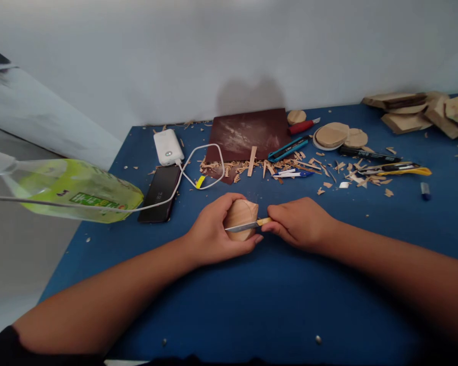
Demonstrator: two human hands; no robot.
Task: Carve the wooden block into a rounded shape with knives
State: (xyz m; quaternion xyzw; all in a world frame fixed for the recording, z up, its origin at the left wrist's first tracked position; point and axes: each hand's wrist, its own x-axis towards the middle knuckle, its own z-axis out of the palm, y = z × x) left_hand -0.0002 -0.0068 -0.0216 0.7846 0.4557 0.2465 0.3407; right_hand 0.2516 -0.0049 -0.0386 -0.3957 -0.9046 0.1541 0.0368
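Note:
Near the middle of the blue table, my left hand (212, 233) is wrapped round a pale wooden piece (238, 215) with a curved pencil line on its face and an angular upper right corner. My right hand (302, 222) is closed on the yellow handle of a knife (248, 225). The blade points left and lies across the lower part of the wood's face, its tip close to my left palm. My left thumb and fingers hold the wood's edges from the left side, above and below.
Behind lie a brown sheet (248, 133), wood shavings, a blue cutter (289, 148), a red-handled knife (301, 127), a yellow cutter (400, 169) and wood blocks (408, 109). At left are a phone (160, 193), a cabled power bank (168, 146) and a bottle (76, 190).

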